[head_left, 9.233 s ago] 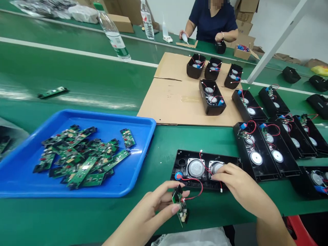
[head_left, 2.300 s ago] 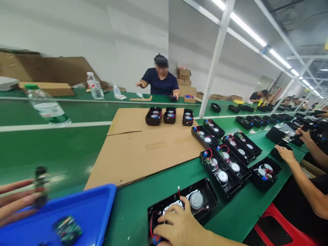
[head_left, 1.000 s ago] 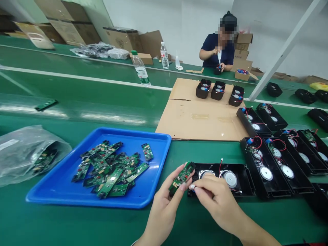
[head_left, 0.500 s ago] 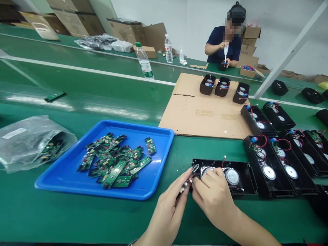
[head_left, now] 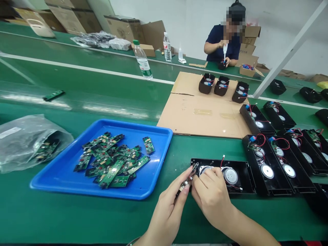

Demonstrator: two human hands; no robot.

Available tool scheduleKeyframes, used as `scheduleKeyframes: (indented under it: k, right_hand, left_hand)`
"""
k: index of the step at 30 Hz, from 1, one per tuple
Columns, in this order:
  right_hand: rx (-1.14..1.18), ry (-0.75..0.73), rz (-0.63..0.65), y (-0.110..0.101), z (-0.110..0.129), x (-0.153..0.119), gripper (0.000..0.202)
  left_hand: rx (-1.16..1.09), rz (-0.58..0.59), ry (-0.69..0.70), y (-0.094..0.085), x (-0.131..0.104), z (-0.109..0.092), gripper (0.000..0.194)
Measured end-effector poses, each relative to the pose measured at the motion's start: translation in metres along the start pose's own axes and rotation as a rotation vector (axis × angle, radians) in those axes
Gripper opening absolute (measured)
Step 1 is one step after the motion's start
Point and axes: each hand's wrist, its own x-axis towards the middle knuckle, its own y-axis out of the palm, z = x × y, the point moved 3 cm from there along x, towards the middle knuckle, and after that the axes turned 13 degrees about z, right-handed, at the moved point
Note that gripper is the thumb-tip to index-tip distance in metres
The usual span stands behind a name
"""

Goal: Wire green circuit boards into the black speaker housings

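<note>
A: Where is the circuit board (head_left: 184, 184)?

B: In the left hand (head_left: 167, 206), gripped between the thumb and fingers and turned almost edge-on. It sits up at the left end of a black case (head_left: 245, 178) that lies open on the green surface (head_left: 89, 218).

A: And the right hand (head_left: 214, 196)?

B: Close beside the board, fingers curled and bunched narrow over the left part of that case. Its fingertips are hidden — I cannot tell what, if anything, they grip. A small white connector (head_left: 191, 178) shows between the two hands, against the board.

A: What can you see inside the case?

B: One round speaker (head_left: 230, 176) shows clearly, right of the hand; another is partly covered by the fingers. A thin lead with a white plug (head_left: 223, 156) sticks up past the back edge.

A: What lies to the left?

B: A blue tray (head_left: 164, 160) with a heap of boards (head_left: 112, 165), one board (head_left: 148, 145) apart from the rest. Beyond it, a clear plastic bag (head_left: 20, 141) with more boards inside.

A: Further back?

B: A flat cardboard sheet (head_left: 189, 118) carrying three cases (head_left: 221, 86). Across from it, a co-worker (head_left: 217, 39) holds a white bottle (head_left: 225, 48) — nozzle down over a black case.
</note>
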Motion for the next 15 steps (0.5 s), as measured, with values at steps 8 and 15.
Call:
scheduleKeyframes:
  k: [8,15]
  right_hand:
    - [0.015,-0.063,-0.007,0.004,-0.003,-0.003,0.034]
    - [0.001,-0.093,0.035,0.0,-0.008,-0.007,0.038]
  left_hand:
    - [-0.024,-0.087,0.004,0.005,-0.003,0.001,0.037]
    - [0.019,-0.042,0.011,0.007,-0.003,0.013,0.036]
